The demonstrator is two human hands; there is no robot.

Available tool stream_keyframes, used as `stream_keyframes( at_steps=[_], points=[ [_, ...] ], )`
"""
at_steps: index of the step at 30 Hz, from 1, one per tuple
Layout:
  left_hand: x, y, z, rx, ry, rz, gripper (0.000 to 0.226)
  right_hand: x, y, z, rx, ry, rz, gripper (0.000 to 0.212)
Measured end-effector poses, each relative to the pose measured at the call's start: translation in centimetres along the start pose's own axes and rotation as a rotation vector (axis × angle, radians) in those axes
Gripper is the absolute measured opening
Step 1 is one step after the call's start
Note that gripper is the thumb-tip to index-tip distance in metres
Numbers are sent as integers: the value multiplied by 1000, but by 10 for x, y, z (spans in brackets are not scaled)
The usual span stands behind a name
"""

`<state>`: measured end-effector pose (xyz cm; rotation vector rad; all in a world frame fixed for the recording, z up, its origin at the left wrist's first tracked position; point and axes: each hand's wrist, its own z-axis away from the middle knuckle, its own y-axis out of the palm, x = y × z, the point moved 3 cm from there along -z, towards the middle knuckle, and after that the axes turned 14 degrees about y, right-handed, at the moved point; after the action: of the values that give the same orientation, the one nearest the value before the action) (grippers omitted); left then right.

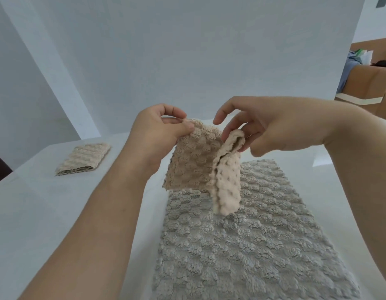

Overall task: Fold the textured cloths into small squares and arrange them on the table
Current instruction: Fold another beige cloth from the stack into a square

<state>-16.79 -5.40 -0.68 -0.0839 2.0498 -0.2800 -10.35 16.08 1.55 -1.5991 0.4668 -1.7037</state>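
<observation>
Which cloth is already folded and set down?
The folded beige cloth on the table, far left; the held beige cloth is midair, the grey cloth lies unfolded.

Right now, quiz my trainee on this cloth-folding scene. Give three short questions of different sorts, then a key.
1. True or false: the grey cloth lying on the table is already folded into a small square.
2. Where is the folded beige cloth? A) on the table, left of the grey cloth; B) on top of the grey cloth; C) on the floor.
3. Fill in: the left hand and right hand pinch the second beige cloth in the air ___ the grey cloth.
Key: 1 false; 2 A; 3 above.
</observation>
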Motion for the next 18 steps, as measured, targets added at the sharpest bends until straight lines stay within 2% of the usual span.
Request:
stream_keyframes(
  at_steps=[2,5,8,18],
  points=[
    [-1,2,1,-8,11,-3,26,2,2,-2,-44,-23,11,57],
    [-5,6,4,-15,32,2,29,8,3,-4,-155,-88,23,29],
    [-9,11,7,3,48,16,29,12,5,-4,-220,-121,38,13],
    [-16,17,11,48,72,41,23,15,3,-6,-362,-161,56,11]
  ],
)
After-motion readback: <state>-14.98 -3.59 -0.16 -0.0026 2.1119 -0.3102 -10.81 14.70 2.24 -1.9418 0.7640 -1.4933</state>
